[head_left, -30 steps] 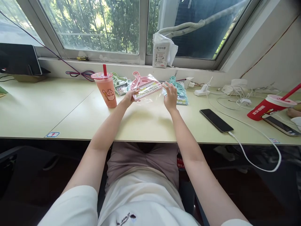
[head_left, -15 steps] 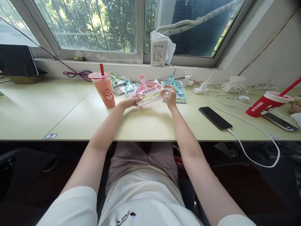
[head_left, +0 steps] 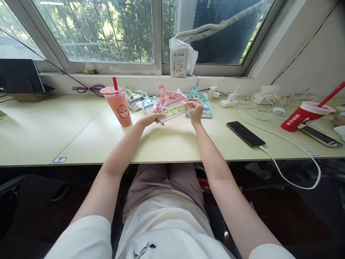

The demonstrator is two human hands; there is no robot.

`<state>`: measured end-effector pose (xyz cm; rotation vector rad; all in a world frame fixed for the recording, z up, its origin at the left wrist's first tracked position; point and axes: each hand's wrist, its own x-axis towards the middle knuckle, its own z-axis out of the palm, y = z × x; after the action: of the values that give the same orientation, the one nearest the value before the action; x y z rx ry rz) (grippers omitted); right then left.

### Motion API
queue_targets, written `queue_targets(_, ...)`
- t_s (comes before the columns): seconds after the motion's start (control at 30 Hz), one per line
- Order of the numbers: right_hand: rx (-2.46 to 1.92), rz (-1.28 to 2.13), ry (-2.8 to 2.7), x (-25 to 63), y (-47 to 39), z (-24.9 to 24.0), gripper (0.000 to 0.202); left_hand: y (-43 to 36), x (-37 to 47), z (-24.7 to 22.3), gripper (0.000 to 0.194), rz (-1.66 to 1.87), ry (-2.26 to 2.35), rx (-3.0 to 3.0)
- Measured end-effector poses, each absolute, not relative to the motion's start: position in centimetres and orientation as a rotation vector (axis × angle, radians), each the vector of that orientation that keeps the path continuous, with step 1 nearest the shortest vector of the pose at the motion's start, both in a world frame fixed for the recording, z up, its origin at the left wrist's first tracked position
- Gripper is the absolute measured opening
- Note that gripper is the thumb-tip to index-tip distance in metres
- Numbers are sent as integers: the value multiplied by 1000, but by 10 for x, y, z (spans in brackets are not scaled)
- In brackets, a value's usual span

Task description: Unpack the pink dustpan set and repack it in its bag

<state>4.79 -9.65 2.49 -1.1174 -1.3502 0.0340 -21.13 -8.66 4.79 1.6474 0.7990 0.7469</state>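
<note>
Both my hands hold a pink mini dustpan-and-brush set (head_left: 170, 101) in a clear plastic bag, lifted slightly over the pale desk (head_left: 81, 136). My left hand (head_left: 151, 117) grips its lower left corner. My right hand (head_left: 194, 110) pinches the bag at its right edge. Behind it lie a teal packaged set (head_left: 202, 99) on the right and green and teal packaged sets (head_left: 137, 99) on the left.
A pink drink cup with a red straw (head_left: 118, 106) stands left of my hands. A black phone (head_left: 245, 133) on a white cable (head_left: 296, 158) lies to the right, beside a red cup (head_left: 306, 117) and another phone (head_left: 320, 136). A white parcel (head_left: 180, 59) sits on the windowsill.
The pink set has come a little nearer to me, and my right hand has closed on the bag's right edge instead of resting open beside it.
</note>
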Motion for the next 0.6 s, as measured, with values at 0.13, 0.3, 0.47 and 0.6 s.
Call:
queue_targets(0.13, -1128, 91, -1312, 45, -98, 23, 18, -86, -211, 48, 42, 774, 762, 1669)
queue_targets(0.3, -1115, 187, -1247, 41, -100, 25, 32, -84, -214, 45, 45, 772, 712, 1736)
queue_targets(0.47, -1121, 748, -1152, 40, -98, 25, 58, -84, -222, 46, 50, 768, 743, 1774)
queue_targets(0.6, -1072, 1017, -1019, 38, -94, 23, 30, -88, -219, 47, 53, 767, 780, 1737)
